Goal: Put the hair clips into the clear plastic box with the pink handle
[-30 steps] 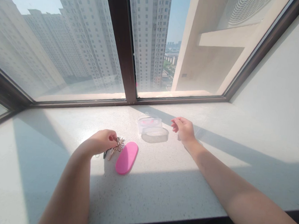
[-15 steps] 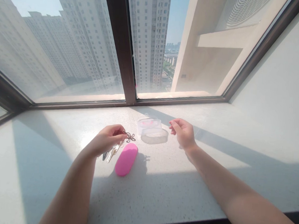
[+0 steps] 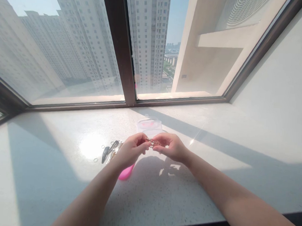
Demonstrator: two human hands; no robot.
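Observation:
My left hand [image 3: 133,149] and my right hand [image 3: 171,147] meet above the white stone sill [image 3: 215,158], both pinching a small gold hair clip [image 3: 152,141] between their fingertips. Just behind the hands stands a clear plastic box [image 3: 150,125] with something pink inside. A pink oval case [image 3: 126,173] lies under my left wrist, mostly hidden. To the left of my left hand several hair clips [image 3: 109,150] lie on the sill, one dark, with small rings beside them.
A large window with a dark brown frame [image 3: 119,48] runs along the back of the sill. A white wall [image 3: 284,88] rises at the right. The sill's front edge runs along the bottom of the view.
My left hand lifted a gold clip from the pile and carried it right. My right hand came in to meet it and now pinches the clip too.

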